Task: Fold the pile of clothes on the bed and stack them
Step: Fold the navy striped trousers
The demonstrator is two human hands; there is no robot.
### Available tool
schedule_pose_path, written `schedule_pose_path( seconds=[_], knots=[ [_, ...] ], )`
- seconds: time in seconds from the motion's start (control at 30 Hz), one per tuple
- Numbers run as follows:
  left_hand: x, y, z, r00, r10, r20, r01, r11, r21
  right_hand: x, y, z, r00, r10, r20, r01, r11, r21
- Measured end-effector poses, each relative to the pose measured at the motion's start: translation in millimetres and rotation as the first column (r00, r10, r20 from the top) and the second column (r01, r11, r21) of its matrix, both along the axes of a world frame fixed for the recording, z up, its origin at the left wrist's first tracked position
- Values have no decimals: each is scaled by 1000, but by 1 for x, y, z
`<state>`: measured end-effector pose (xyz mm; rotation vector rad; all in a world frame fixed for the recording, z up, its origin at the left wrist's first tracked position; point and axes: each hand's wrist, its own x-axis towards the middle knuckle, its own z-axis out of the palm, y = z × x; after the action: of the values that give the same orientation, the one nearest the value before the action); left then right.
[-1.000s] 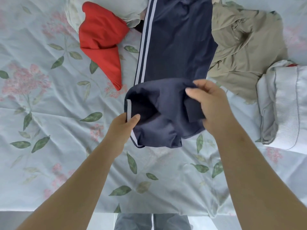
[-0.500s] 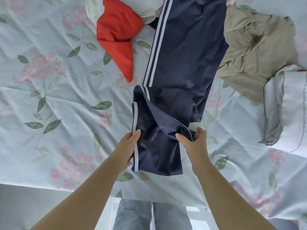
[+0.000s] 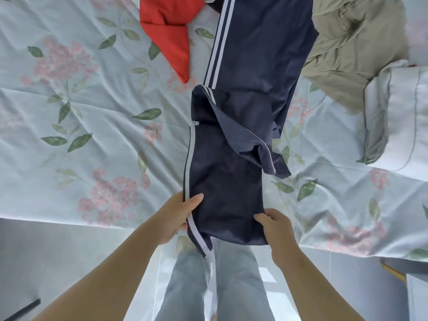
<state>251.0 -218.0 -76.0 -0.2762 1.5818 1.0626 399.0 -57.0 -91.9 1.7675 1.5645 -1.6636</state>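
Both hands were on it: the left hand (image 3: 178, 216) gripped the white-striped side seam with the thumb on top, and the right hand (image 3: 275, 229) pinched the opposite edge. Each was closed on the navy track pants (image 3: 252, 56), probably to pull the leg end taut and square for a fold.

The floral bedsheet (image 3: 69, 112) served as the work surface. The track pants ran down its middle, from the top of the view to the near edge of the bed, where the held end hung just over. Midway along, a flap of the other leg lay twisted across the fabric, not yet smoothed.

A khaki garment (image 3: 352, 47) lay crumpled just right of the pants, touching them. Beside it, at the right edge, sat a white folded bundle (image 3: 398, 126), apparently the stack. A red garment (image 3: 169, 31) waited to the left, unfolded.

Half a second ago the hands were further up the bed; they have since drawn the leg end down to the edge, and the bunched fabric has stretched out.
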Motion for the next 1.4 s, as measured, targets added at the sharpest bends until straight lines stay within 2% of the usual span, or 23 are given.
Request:
schedule_pose_path(
  seconds=[0.1, 0.17, 0.23, 0.3, 0.4, 0.47, 0.53, 0.6, 0.67, 0.73, 0.8, 0.87, 0.93, 1.0, 1.07, 1.13, 1.17, 1.23, 1.27, 1.3, 1.37, 1.4],
  knots=[
    [13, -27, 0, 977, -206, -53, 206, 978, -13, 33, -23, 6, 997, -33, 68, 34, 999, -10],
    [25, -42, -2, 969, -248, -6, 248, 968, -29, 51, -40, 4, 993, -10, 120, 15, 999, -39],
    [36, -53, -7, 961, -277, -6, 273, 952, -140, 65, -56, -2, 979, 74, 191, -62, 996, -68],
    [41, -60, -15, 921, -377, -94, 337, 896, -288, 72, -64, -8, 959, 153, 239, -141, 988, -66],
    [38, -55, -20, 839, -464, -283, 312, 838, -448, 62, -59, -13, 960, 148, 236, -171, 982, 80],
    [30, -41, -24, 797, -450, -403, 241, 849, -470, 43, -44, -14, 979, 113, 172, -144, 973, 182],
    [20, -21, -28, 779, -425, -461, 213, 871, -443, 19, -27, -15, 995, 33, 93, -57, 962, 269],
    [11, 2, -32, 830, -316, -459, 167, 927, -335, -3, -7, -17, 999, -36, 20, 27, 935, 353],
    [2, 28, -37, 897, -194, -397, 112, 969, -221, -22, 11, -21, 997, -81, 2, 73, 919, 387],
    [-2, 50, -44, 931, -138, -337, 81, 981, -176, -34, 27, -25, 990, -62, 123, 9, 920, 391],
    [-4, 65, -49, 931, -87, -353, 16, 980, -200, -36, 38, -30, 970, 20, 242, -112, 922, 370],
    [-4, 69, -50, 916, -75, -393, -8, 979, -204, -33, 46, -30, 973, 64, 223, -148, 912, 383],
    [-3, 63, -47, 935, -14, -353, -40, 988, -146, -26, 50, -27, 983, 114, 147, -166, 893, 418],
    [0, 48, -42, 964, 79, -252, -104, 991, -89, -14, 44, -21, 969, 212, 130, -246, 891, 381],
    [1, 26, -33, 981, 83, -173, -98, 992, -78, 5, 28, -16, 955, 267, 132, -291, 932, 218],
    [1, -2, -28, 991, -91, -103, 76, 988, -135, 29, 6, -12, 938, 312, 149, -310, 950, -39],
    [1, -17, -26, 968, -247, -53, 234, 955, -183, 40, -5, -8, 920, 356, 166, -325, 927, -184],
    [0, -39, -22, 844, -533, 65, 528, 803, -276, 49, -19, -3, 880, 449, 154, -359, 842, -403],
    [-1, -44, -20, 795, -598, 102, 597, 744, -299, 47, -22, -1, 893, 430, 136, -339, 838, -427],
    [-1, -46, -20, 781, -614, 110, 615, 728, -303, 40, -22, -1, 935, 339, 106, -272, 875, -399],
    [-2, -39, -22, 838, -545, 30, 529, 798, -290, 22, -14, -6, 998, 54, 38, -42, 964, -261],
    [-2, -31, -24, 876, -479, -52, 444, 845, -299, 11, -9, -8, 998, -54, -12, 51, 984, -170]
  ],
)
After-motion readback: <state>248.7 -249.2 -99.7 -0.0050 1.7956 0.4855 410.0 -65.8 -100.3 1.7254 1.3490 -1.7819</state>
